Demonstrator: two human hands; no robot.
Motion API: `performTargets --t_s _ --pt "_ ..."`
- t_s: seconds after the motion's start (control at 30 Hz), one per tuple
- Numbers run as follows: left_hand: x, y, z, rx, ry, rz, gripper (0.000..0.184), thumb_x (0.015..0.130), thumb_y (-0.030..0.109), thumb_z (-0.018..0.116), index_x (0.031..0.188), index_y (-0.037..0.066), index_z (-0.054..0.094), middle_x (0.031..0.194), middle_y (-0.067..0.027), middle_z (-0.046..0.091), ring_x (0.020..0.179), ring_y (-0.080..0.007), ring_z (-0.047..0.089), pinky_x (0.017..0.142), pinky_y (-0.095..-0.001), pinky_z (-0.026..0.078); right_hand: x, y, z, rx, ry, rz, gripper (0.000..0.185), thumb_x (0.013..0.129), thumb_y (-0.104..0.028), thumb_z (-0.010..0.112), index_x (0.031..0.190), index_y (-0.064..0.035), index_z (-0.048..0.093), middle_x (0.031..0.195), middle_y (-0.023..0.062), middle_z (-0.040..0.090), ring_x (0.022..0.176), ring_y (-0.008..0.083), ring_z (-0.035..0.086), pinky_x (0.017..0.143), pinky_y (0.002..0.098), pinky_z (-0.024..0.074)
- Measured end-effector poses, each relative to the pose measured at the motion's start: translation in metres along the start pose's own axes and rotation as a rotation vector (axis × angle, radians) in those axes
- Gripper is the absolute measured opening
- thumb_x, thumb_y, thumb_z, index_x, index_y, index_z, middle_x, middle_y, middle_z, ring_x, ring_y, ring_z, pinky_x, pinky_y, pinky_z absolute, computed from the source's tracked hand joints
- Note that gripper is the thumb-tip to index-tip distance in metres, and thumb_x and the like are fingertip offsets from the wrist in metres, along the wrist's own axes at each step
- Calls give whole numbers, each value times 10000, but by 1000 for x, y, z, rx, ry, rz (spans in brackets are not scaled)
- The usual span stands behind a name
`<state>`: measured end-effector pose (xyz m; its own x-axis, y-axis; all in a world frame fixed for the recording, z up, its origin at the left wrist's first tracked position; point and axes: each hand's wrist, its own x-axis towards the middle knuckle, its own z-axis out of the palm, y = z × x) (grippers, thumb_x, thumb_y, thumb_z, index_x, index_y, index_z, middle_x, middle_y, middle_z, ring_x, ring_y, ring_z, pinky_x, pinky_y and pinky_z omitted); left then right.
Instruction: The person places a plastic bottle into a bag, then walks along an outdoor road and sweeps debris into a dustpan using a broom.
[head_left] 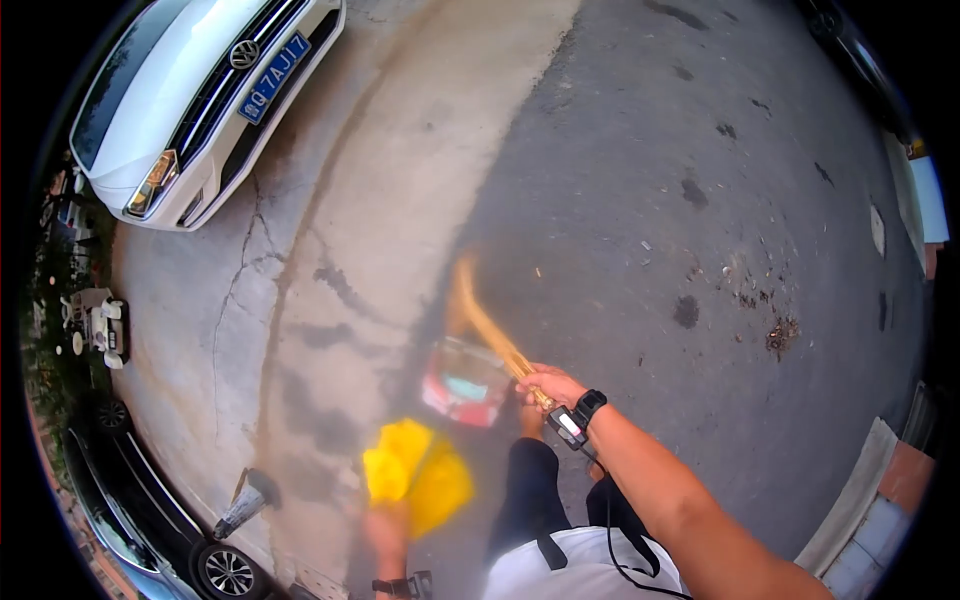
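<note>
My right hand (548, 385) is closed round the handle of what looks like a straw-coloured hand broom (492, 330); its far end is curved and smeared by motion. Low at the left, my left hand (388, 525) grips a bright yellow cloth-like thing (418, 475), blurred, with folds on one side and a flatter part on the other. Just beyond the yellow thing, below the broom's far end, is a see-through packet or box (466, 382) with red and teal on it. Blur hides what supports it.
A white car (190, 100) stands at the upper left and a dark car (130, 500) at the lower left. Near its wheel is a grey, flared object (243, 503). Leaf litter (780, 335) lies on the asphalt (640, 300). A kerb (850, 490) runs along the right.
</note>
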<state>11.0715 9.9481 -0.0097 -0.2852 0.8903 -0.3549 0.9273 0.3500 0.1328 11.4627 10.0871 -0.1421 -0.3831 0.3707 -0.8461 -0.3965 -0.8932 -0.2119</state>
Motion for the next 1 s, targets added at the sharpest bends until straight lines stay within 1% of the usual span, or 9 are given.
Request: performTargets --t_s 0.17,0.27,0.3,0.37,0.53,0.7,0.83,0.9,1.0 --pt "10 -6 -2 -60 -99 -65 267 807 212 717 796 -53 690 647 -233 628 598 -376 654 582 -425 504 115 -61 67 -90 62 -6 146 927 -110 627 1051 -41 590 806 45 612 587 111 562 481 260 468" --pt "18 2 -11 -101 -109 -88 253 802 203 723 799 -48 693 652 -235 629 604 -390 657 586 -426 512 149 -69 53 -51 149 -95 123 936 -116 628 1023 -42 583 820 55 624 605 121 573 499 274 474" --pt "21 3 -14 -112 -111 -92 252 802 203 724 800 -47 695 653 -235 631 606 -393 658 589 -428 515 144 -65 38 -25 193 -96 280 948 -122 631 1209 -33 579 869 75 636 628 127 584 503 276 478" --pt "28 7 -18 -120 -113 -99 252 801 203 727 798 -47 698 658 -236 637 614 -400 660 597 -432 521 104 -56 18 161 291 -54 707 964 -132 622 1581 -128 278 981 110 654 639 136 599 461 260 470" --pt "37 23 -30 -122 -130 -88 262 801 201 728 799 -59 699 686 -247 655 640 -411 671 608 -439 531 -3 12 -62 338 527 -4 546 1000 -189 596 1507 -221 394 973 72 640 572 114 544 417 245 421" --pt "34 17 -25 -137 -154 -23 257 818 175 706 811 -80 687 691 -254 658 635 -397 675 599 -435 518 -68 45 -69 457 518 -109 606 987 -169 615 1540 -230 373 961 62 651 577 113 542 424 248 424" --pt "28 19 -16 -204 -126 -71 243 831 154 684 809 -88 674 685 -234 663 605 -329 662 590 -417 498 -49 22 -39 322 476 -86 704 961 -159 652 1583 -218 327 978 62 658 592 106 540 437 249 417" --pt "27 16 -13 -200 -141 -76 248 838 151 677 807 -94 664 672 -216 651 599 -281 637 585 -405 487 -11 8 -47 256 358 -92 715 978 -182 647 1596 -190 286 1007 69 672 599 88 541 422 235 408" --pt "27 6 -9 -201 -160 -62 254 847 148 670 804 -101 651 653 -191 635 586 -240 597 575 -386 471 22 -4 -78 213 409 -71 729 964 -164 663 1590 -165 290 1022 87 681 581 82 537 419 234 398"
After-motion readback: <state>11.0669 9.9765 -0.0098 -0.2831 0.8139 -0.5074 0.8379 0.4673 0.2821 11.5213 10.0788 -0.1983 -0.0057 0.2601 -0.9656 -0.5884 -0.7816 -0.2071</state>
